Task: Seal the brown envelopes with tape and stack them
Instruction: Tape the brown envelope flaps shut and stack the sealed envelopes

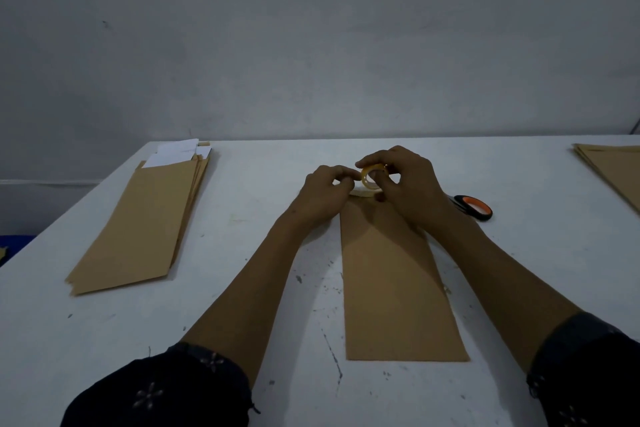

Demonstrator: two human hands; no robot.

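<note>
While the right hand [403,180] grips a yellow tape roll [371,178] above the far end of the brown envelope [394,281], the left hand [323,194] pinches at the roll's edge. Black-and-orange scissors [472,207] lie right of that envelope, a stack of envelopes [145,225] well left, another pile [613,166] far right.

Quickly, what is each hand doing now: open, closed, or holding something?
Left hand: fingers curled at the tape's edge; grip cannot be told.
Right hand: holds the small yellow tape roll.
</note>
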